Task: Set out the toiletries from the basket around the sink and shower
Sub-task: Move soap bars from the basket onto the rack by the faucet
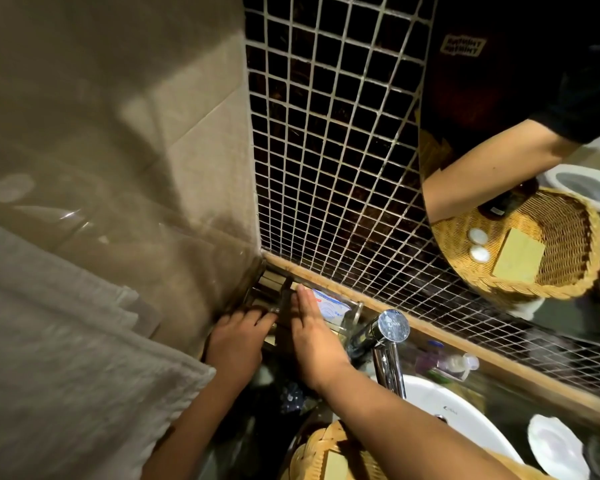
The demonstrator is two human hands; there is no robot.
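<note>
In the corner behind the faucet stands a clear tray [356, 307]. It holds a white and blue packet [330, 306] and small beige boxes [269, 280]. My right hand [314, 341] lies flat with straight fingers on the packet. My left hand [238, 336] has its fingers curled over the tray's front left edge. The wicker basket [310, 455] sits at the bottom of the view on the sink's rim, with a yellowish box in it. The mirror shows the basket's reflection [568, 271] holding a dark bottle, two white caps and the yellowish box.
A chrome faucet [390, 330] rises just right of my right hand over the white sink [447, 410]. Small bottles [459, 363] lie behind it along the wooden ledge. A shell dish [555, 448] sits at the right. A folded towel [66, 341] fills the left.
</note>
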